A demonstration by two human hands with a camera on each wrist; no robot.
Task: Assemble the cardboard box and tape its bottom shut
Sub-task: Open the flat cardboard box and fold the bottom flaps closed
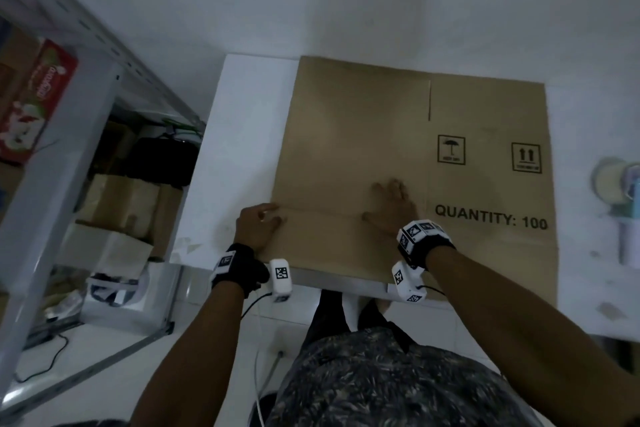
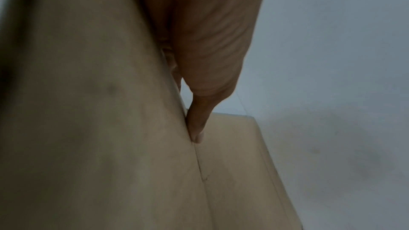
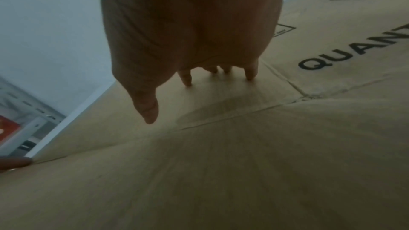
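head view: a flat box (image 1: 363, 149) lies on a white desk (image 1: 242, 114), its near edge hanging a little over the desk's front. it bears two handling marks and the print "quantity: 100". the left hand (image 1: 258, 227) is at the box's left edge, by the crease line, fingers curled onto the cardboard; whether they pinch the edge cannot be told here. the right hand (image 1: 393, 206) lies spread on the box just left of the print, fingers straight, pressing flat. a tape roll (image 1: 611, 184) stands on the desk well to the right, apart from the box. left of the desk stands a metal shelf (image 1: 69, 149) with a red carton (image 1: 34, 97) and brown boxes below.

left wrist view: the left hand (image 2: 210, 41) sits along the box (image 2: 88, 128) edge, one finger (image 2: 197, 125) pressed at the seam; the other fingers are hidden behind the cardboard.

right wrist view: the right hand (image 3: 190, 24) has its fingers (image 3: 187, 78) straight, tips on the box (image 3: 221, 172), thumb lifted clear. the shelf (image 3: 33, 120) shows at the left.
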